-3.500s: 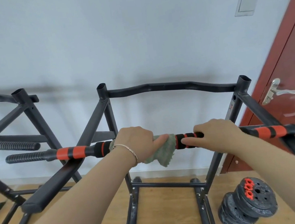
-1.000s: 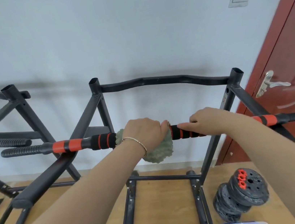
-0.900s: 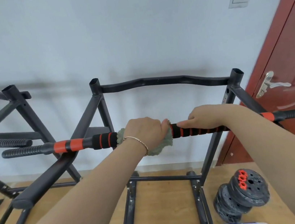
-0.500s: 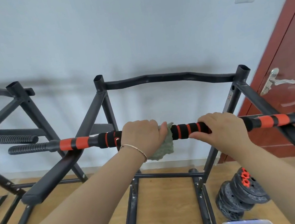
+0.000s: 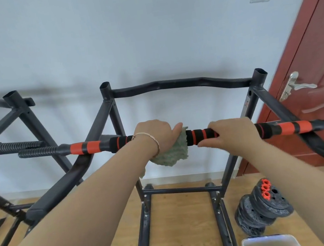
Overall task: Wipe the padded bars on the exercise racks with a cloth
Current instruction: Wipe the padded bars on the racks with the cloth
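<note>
Cloth [image 5: 170,153] sits bunched under the left hand [image 5: 154,137], which clenches it around the padded bar [image 5: 200,136]; the right hand [image 5: 235,133] grips the bar just beside it. Since the bar merely rests across the rack [image 5: 112,117], a hard stroke could roll or slide it, and the cloth's loose hanging part might slip free.

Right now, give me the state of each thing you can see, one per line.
Cloth: wrapped around the padded bar, gripped by left hand.
Left hand: closed on the cloth.
Right hand: gripping the padded bar bare.
Weight plates: stacked on floor.
Door: looks closed, handle level.
</note>
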{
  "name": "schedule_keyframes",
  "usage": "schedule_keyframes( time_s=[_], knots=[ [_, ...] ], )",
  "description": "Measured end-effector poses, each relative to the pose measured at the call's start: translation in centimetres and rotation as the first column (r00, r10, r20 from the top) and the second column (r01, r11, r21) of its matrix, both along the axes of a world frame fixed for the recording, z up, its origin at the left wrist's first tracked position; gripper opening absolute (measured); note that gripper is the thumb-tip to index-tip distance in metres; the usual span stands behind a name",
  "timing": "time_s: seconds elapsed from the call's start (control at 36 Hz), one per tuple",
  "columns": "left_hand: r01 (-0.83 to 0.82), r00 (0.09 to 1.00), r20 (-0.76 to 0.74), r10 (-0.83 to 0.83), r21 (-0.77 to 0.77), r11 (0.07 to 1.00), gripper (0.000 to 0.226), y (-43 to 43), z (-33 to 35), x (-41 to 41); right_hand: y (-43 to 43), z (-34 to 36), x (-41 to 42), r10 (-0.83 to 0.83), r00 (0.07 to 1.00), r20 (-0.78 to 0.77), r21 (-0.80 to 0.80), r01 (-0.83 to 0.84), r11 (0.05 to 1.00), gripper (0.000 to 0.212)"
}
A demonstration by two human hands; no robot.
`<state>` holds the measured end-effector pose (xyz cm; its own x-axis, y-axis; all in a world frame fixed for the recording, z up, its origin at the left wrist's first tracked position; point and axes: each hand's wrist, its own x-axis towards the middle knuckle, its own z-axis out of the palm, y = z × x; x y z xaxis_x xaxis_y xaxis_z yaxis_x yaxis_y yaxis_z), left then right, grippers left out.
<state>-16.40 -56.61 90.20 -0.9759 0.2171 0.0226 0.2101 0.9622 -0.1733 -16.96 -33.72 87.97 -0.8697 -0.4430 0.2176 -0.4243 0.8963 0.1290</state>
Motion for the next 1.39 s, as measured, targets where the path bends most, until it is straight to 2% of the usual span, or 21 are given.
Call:
schedule_keyframes(
  time_s=[0.06, 0.11, 0.19, 0.28, 0.33, 0.39, 0.44, 0.53, 0.58, 0.64, 0.69, 0.75, 0.81, 0.89, 0.97, 1.0, 1.06, 1.14, 1.19, 1.31, 1.39],
  knots=[
    [-0.002, 1.0, 0.012, 0.002, -0.008, 1.0, 0.063, -0.1, 0.0, 0.0, 0.3, -2.1, 1.3, 0.065, 0.959, -0.277, -0.064, -0.086, 0.994, 0.063],
    [0.053, 0.997, -0.047, -0.056, -0.066, 0.996, 0.054, -0.3, -0.4, 0.3, 0.2, -2.2, 1.5, 0.051, 0.954, -0.296, -0.109, -0.087, 0.99, 0.063],
    [0.059, 0.987, -0.147, -0.067, -0.054, 0.997, 0.055, -0.2, -1.1, 1.0, -0.3, 1.0, 1.2, -0.021, 0.996, 0.085, -0.084, 0.029, 0.996, 0.06],
    [0.043, 0.983, -0.175, -0.046, -0.02, 0.999, 0.059, 0.0, -1.2, 1.1, -1.1, 3.8, -0.4, -0.061, 0.939, 0.337, 0.019, 0.058, 0.998, 0.072],
    [0.05, 0.98, -0.192, -0.053, -0.023, 0.998, 0.056, -0.1, -1.3, 1.1, -1.6, 4.3, -1.6, -0.077, 0.858, 0.508, 0.026, 0.074, 0.997, 0.075],
    [0.056, 0.977, -0.204, -0.058, -0.016, 0.998, 0.048, -0.3, -1.4, 1.2, -1.7, 4.2, -2.2, -0.045, 0.715, 0.697, -0.06, 0.122, 0.991, 0.072],
    [0.053, 0.982, -0.181, -0.055, -0.017, 0.998, 0.043, -0.3, -1.3, 1.1, -1.4, 4.0, -2.4, 0.005, 0.67, 0.742, -0.139, 0.146, 0.98, 0.068],
    [0.017, 0.995, -0.096, -0.017, 0.006, 1.0, 0.05, -0.3, -1.0, 0.6, -1.1, 3.0, -2.1, 0.026, 0.765, 0.643, -0.178, 0.116, 0.977, 0.064],
    [-0.058, 0.998, 0.024, 0.056, 0.061, 0.996, 0.058, -0.2, -0.5, 0.1, -1.3, 2.6, -1.5, -0.012, 0.853, 0.522, -0.094, 0.071, 0.993, 0.063],
    [-0.127, 0.984, 0.14, 0.111, 0.111, 0.986, 0.06, -0.2, -0.1, -0.6, -1.3, 2.0, -0.7, -0.042, 0.945, 0.326, -0.007, 0.047, 0.999, 0.065],
    [-0.164, 0.971, 0.193, 0.138, 0.127, 0.978, 0.058, -0.3, 0.3, -0.9, -1.0, 0.5, 0.2, -0.043, 0.998, 0.034, 0.037, 0.042, 0.998, 0.069],
    [-0.182, 0.976, 0.149, 0.159, 0.149, 0.972, 0.054, -0.4, 0.4, -0.6, -0.8, -1.4, 1.1, -0.022, 0.981, -0.193, 0.018, 0.026, 1.0, 0.074],
    [-0.183, 0.983, 0.008, 0.184, 0.141, 0.973, 0.05, -0.4, -0.1, 0.5, -0.6, -2.3, 1.4, -0.002, 0.964, -0.266, -0.016, -0.002, 1.0, 0.077],
    [-0.11, 0.937, -0.326, 0.127, 0.07, 0.992, 0.043, -0.7, -1.8, 2.2, -0.8, -1.2, 1.5, -0.013, 0.979, -0.205, -0.012, 0.01, 1.0, 0.074],
    [0.173, 0.756, -0.654, -0.035, 0.148, 0.974, 0.03, -1.7, -3.6, 2.5, -0.7, -0.1, 1.2, 0.004, 0.999, -0.051, 0.004, -0.004, 1.0, 0.07],
    [0.267, 0.741, -0.659, -0.131, 0.109, 0.957, 0.03, -2.0, -4.0, 2.4, -0.7, 0.2, 1.0, 0.007, 1.0, -0.001, 0.009, -0.007, 1.0, 0.069],
    [0.334, 0.804, -0.531, -0.266, 0.034, 0.942, 0.041, -2.3, -4.2, 2.6, -0.7, 1.0, 0.4, 0.001, 0.991, 0.132, 0.003, -0.001, 1.0, 0.069],
    [0.275, 0.889, -0.385, -0.248, 0.014, 0.961, 0.054, -2.3, -3.6, 2.5, -1.4, 1.9, -0.9, -0.01, 0.948, 0.32, -0.05, 0.027, 0.998, 0.081],
    [0.251, 0.897, -0.378, -0.23, 0.005, 0.968, 0.06, -2.2, -3.1, 2.4, -2.1, 1.8, -1.8, 0.02, 0.946, 0.322, -0.044, -0.006, 0.999, 0.094],
    [0.172, 0.913, -0.376, -0.162, -0.005, 0.985, 0.063, -1.8, -2.9, 2.7, -2.6, 1.0, -2.0, -0.025, 0.954, 0.297, -0.021, 0.033, 0.999, 0.095],
    [0.084, 0.927, -0.365, -0.083, -0.015, 0.996, 0.07, -1.3, -2.8, 2.5, -2.4, 0.9, -1.9, 0.053, 0.976, 0.213, 0.03, -0.061, 0.998, 0.104]
  ],
)
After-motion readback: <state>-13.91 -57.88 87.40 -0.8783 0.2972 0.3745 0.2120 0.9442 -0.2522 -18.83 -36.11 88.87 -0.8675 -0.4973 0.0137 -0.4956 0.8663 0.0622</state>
